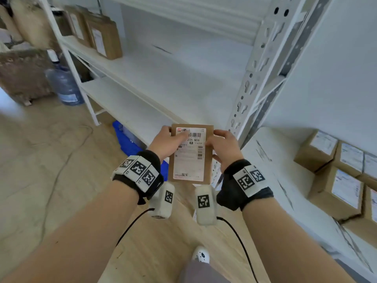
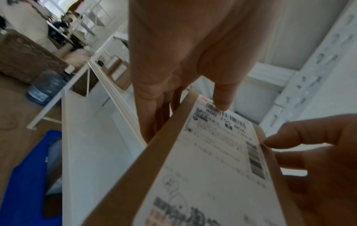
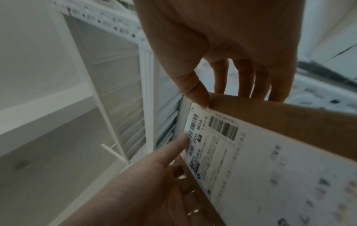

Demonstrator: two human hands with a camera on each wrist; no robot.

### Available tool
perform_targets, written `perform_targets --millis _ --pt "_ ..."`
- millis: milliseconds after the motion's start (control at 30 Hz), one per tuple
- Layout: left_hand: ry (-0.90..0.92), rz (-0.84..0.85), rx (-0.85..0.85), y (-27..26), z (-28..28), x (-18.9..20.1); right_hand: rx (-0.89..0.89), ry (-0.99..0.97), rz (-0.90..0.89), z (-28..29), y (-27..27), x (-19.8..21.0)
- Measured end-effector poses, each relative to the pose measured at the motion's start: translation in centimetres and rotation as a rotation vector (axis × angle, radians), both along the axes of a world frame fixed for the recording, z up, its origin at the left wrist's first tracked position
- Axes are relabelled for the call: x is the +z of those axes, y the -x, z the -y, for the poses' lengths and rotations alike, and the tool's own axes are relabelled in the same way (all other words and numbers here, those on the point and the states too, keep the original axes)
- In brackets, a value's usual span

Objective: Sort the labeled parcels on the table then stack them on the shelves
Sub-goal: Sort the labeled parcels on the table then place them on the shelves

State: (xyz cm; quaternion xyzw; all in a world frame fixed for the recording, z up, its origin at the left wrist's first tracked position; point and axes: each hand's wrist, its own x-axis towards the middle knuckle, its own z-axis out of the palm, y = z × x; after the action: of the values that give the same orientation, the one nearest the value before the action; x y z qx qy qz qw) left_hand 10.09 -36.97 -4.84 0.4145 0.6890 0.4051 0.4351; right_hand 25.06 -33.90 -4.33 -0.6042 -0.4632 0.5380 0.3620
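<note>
A flat brown cardboard parcel point(image 1: 190, 158) with a white shipping label reading Z05 N06 is held between both hands, in front of the white shelving unit point(image 1: 155, 78). My left hand point(image 1: 170, 142) grips its left edge, thumb lying on the label and fingers behind. My right hand point(image 1: 221, 147) grips the right edge the same way. In the left wrist view the parcel point(image 2: 203, 168) fills the lower right, with the left thumb on its barcode. In the right wrist view the parcel point(image 3: 270, 152) is pinched at its corner by the right thumb.
Two brown parcels point(image 1: 102, 35) stand upright at the far left of a middle shelf. Several labelled boxes point(image 1: 336, 176) lie stacked on the white table point(image 1: 285, 180) to the right. A water jug point(image 1: 65, 86) and blue crate point(image 1: 128, 139) sit on the floor by the shelves.
</note>
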Motion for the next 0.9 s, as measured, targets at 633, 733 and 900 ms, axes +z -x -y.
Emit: perform_targets --millis 633,733,900 --pt "-0.162 -0.226 0.254 19.6 -18.0 6.7 0.104 -0.154 -0.197 -20.2 20.7 5.0" --pt "-0.172 -0.222 0.290 22.3 -21.7 7.3 0.115 -0.149 -0.209 -23.9 23.6 5.6" --pt "-0.184 -0.217 0.336 26.5 -26.0 7.3 0.144 -0.145 -0.174 -28.9 28.3 5.6"
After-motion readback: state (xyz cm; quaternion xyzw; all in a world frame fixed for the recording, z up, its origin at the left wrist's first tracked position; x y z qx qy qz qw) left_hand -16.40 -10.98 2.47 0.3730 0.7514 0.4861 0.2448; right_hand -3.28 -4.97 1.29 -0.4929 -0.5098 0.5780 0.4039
